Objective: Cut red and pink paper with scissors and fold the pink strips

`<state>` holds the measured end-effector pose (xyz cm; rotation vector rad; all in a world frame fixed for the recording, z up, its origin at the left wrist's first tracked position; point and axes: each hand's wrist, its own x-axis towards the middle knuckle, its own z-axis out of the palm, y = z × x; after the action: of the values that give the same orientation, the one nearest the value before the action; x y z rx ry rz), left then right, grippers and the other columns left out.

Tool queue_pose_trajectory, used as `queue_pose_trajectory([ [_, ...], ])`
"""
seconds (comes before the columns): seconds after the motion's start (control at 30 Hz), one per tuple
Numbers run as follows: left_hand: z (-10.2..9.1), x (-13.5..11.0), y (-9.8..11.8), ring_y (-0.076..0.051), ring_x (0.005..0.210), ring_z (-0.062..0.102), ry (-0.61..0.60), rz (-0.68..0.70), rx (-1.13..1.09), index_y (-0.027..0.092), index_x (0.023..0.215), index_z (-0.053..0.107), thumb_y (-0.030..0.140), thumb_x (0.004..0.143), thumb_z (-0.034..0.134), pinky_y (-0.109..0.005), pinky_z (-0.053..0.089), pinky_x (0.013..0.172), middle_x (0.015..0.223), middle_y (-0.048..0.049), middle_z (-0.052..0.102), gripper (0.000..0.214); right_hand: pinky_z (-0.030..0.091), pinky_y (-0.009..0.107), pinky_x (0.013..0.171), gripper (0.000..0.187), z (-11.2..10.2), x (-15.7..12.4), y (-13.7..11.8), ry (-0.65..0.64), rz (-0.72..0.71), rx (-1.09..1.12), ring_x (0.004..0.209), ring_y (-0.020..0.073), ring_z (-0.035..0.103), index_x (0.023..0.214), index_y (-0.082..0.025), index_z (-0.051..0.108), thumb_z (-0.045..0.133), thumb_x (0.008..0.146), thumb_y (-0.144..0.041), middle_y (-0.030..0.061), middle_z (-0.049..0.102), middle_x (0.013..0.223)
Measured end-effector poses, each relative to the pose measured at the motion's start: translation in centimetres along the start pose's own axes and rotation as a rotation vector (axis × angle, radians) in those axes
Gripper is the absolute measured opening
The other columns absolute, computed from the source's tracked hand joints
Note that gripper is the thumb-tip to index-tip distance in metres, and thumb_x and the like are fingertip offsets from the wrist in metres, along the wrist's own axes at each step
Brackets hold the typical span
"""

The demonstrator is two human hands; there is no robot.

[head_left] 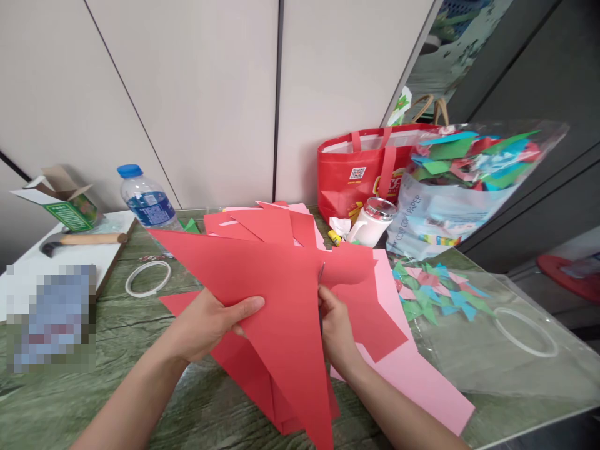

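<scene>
Red paper fills the centre of the frame, pinched along its lower-left edge by the left hand, thumb on top. Just right of centre, the right hand curls around mostly hidden scissors, a blade showing at the paper's right edge. Pink sheets lie toward lower right. Farther out, a white mug and red bag stand upper right, a bottle upper left.
</scene>
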<state>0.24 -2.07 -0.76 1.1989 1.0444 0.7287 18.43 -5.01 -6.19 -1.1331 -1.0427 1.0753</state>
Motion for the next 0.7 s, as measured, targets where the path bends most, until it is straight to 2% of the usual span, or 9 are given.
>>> queue_pose_trajectory([
  [0.3,0.1,-0.08,0.14,-0.029,0.089,0.062,0.011,-0.016,0.002,0.02,0.094,0.06,0.039,0.067,0.068,-0.037,0.053,0.067,0.096,-0.008,0.068,0.033,0.051,0.028,0.058,0.015,0.01,-0.02,0.35,0.025,0.042,0.055,0.066,0.0188,0.063,0.076,-0.019,0.06,0.064,0.063,-0.025,0.0021,0.07,0.073],
  [0.53,0.29,-0.12,0.29,-0.028,0.088,0.063,0.002,-0.037,-0.021,0.02,0.093,0.061,0.039,0.066,0.069,-0.038,0.054,0.067,0.093,-0.0074,0.068,0.033,0.046,0.024,0.049,0.007,0.06,-0.01,0.07,0.064,0.042,0.009,0.054,0.0141,0.056,0.066,-0.019,0.059,0.059,0.059,-0.018,-0.003,0.063,0.056],
  [0.7,0.47,-0.19,0.3,-0.028,0.087,0.064,0.001,-0.039,-0.034,0.02,0.093,0.061,0.038,0.067,0.069,-0.037,0.054,0.065,0.095,-0.0081,0.068,0.033,0.047,0.025,0.052,0.01,0.12,0.0,-0.18,0.073,0.046,0.012,0.058,0.0155,0.058,0.069,-0.019,0.059,0.061,0.059,-0.019,-0.0011,0.066,0.062],
])
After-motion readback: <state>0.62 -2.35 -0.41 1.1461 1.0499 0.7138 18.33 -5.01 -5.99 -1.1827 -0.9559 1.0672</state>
